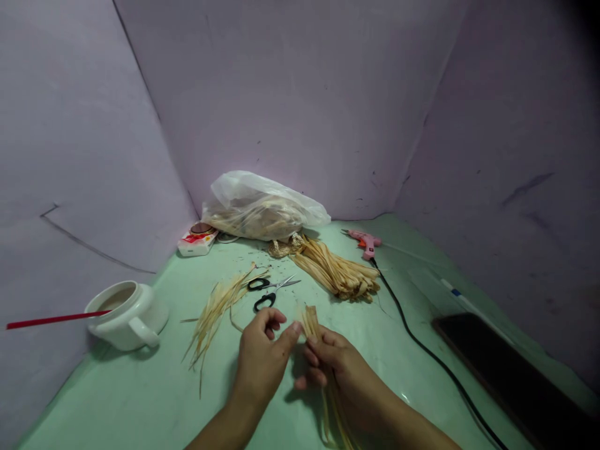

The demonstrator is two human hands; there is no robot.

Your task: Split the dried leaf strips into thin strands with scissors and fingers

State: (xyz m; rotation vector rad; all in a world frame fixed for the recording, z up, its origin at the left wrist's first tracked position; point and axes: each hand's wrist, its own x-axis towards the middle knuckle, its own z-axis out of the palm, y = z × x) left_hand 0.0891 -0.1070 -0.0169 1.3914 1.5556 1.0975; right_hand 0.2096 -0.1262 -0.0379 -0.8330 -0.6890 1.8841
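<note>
My right hand (335,356) grips a small bunch of dried pale straw-like strips (311,320) between thumb and fingers. Its short ends point up, and the long strips trail down below the hand. Close beside it on the left is my left hand (265,347), its fingers curled and the thumb held apart from them, with the thumb tip near the top of the bunch. I see nothing in that hand. Just beyond it, black-handled scissors (272,289) lie with their blades slightly apart. A loose heap of thin strips (218,312) rests to the left.
A larger folded bundle of dried strips (340,269) lies before a clear plastic bag (262,206). A pink glue gun (365,240) trails a black cord on the right, near a dark phone-like slab (497,369). A white pot (129,315) holding a red stick stands left.
</note>
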